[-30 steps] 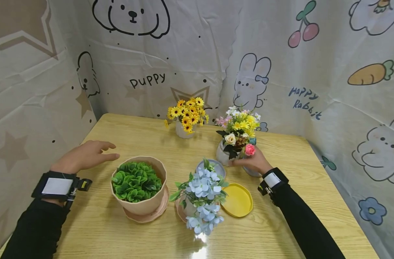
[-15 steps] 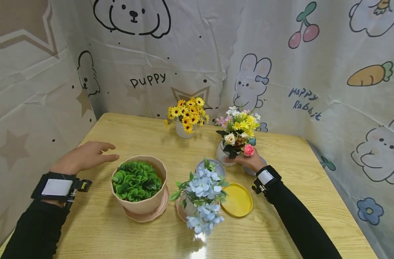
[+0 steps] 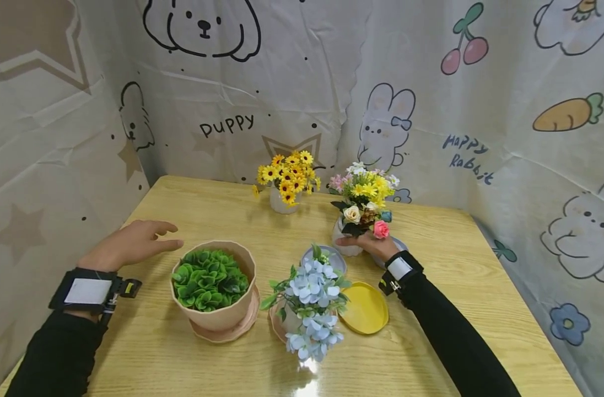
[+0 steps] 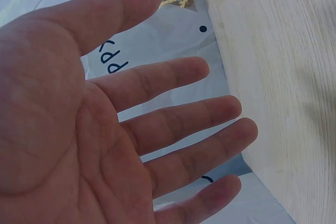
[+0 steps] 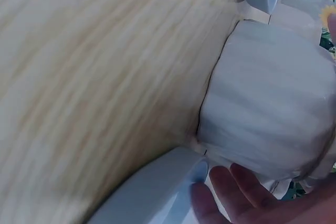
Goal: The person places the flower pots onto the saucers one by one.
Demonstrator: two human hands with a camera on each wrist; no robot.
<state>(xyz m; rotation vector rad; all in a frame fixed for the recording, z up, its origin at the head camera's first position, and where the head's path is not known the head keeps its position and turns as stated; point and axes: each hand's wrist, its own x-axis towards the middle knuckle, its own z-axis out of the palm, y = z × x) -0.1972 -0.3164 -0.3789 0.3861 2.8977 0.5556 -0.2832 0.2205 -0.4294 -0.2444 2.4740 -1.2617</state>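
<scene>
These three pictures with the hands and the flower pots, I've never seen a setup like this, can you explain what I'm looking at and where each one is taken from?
No machine here: a person works with two bare hands and wears three cameras. The wide picture comes from a camera on the head, looking down at a wooden table. The other two come from cameras strapped to the wrists.

The left wrist view shows the left hand from close up, fingers straight and spread, holding nothing. In the head view it hovers or rests near the table's left edge.

The right hand grips a white pot of mixed flowers; the right wrist view shows that pot's ribbed white side beside a grey saucer.

Also on the table: a pink pot of green leaves, a pot of pale blue flowers, a yellow saucer and a pot of yellow daisies at the back.
</scene>
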